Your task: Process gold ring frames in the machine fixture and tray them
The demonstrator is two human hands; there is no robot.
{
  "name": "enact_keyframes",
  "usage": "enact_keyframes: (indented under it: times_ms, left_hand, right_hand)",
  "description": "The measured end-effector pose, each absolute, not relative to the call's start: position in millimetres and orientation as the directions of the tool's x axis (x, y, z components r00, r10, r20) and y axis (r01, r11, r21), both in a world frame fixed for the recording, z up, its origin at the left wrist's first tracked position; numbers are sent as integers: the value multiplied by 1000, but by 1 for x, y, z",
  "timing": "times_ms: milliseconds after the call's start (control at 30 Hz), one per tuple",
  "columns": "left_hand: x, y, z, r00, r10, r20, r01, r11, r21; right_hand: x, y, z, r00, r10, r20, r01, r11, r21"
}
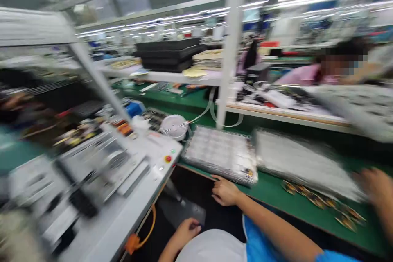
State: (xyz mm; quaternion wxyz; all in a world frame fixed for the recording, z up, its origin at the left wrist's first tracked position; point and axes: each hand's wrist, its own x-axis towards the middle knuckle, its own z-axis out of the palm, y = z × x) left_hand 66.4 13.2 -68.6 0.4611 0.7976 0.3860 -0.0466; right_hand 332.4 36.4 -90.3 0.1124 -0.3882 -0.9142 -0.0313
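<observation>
My left hand (186, 231) is low in the centre, fingers curled together around a small dark spot too blurred to name. Just beyond it lies a translucent sheet (196, 211). From the lower right my right hand (225, 191) reaches in, one finger stretched out and the others loosely bent, with nothing visible in it. It is at the green bench's front edge, near a plastic-wrapped tray (221, 151) of pale parts. To the right lies a second wrapped pack (301, 159). Several shiny amber-and-clear pieces (310, 196) lie in front of that pack.
A white machine table (123, 213) with a red button (167, 158) fills the left. A tape reel (174, 127) sits behind it. A white post (230, 49) rises mid-view beside a shelf. Another person's hand (379, 184) is at the right edge; a pink-sleeved person (302, 74) is beyond.
</observation>
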Motion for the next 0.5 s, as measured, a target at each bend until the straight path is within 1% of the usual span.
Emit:
enact_keyframes:
  times_ms: [67, 133, 167, 200, 233, 300, 333, 400, 467, 500]
  left_hand:
    - [39, 5, -59, 529, 696, -486, 726, -74, 684]
    - [10, -7, -29, 425, 759, -493, 708, 61, 704]
    - [-5, -15, -6, 381, 792, -476, 691, 98, 716]
    - [-19, -23, 20, 353, 822, -447, 683, 100, 724]
    - [-33, -31, 48, 344, 847, -405, 699, 57, 713]
    - [-59, -47, 101, 308, 917, -253, 674, -22, 739]
    - [-72, -53, 124, 253, 953, -166, 654, -42, 756]
    - [-102, -60, 159, 30, 999, 22, 733, -37, 679]
    - [-138, -58, 178, -239, 950, 202, 817, 84, 570]
    - [-158, -56, 185, -375, 894, 246, 844, 220, 489]
  right_hand:
    - [334, 31, -94, -603, 740, 298, 759, 647, -72]
    - [340, 33, -100, -599, 733, 324, 738, 662, -132]
    - [343, 35, -104, -615, 718, 327, 714, 683, -157]
    - [346, 38, -107, -627, 699, 343, 690, 703, -173]
    - [347, 40, -111, -640, 679, 360, 667, 723, -179]
    - [348, 42, -115, -661, 632, 404, 623, 763, -174]
    - [347, 42, -116, -660, 623, 419, 614, 769, -176]
    - [341, 40, -113, -635, 645, 425, 623, 753, -211]
    - [332, 38, -106, -590, 691, 418, 639, 716, -281]
    - [326, 37, -101, -569, 710, 415, 641, 699, -317]
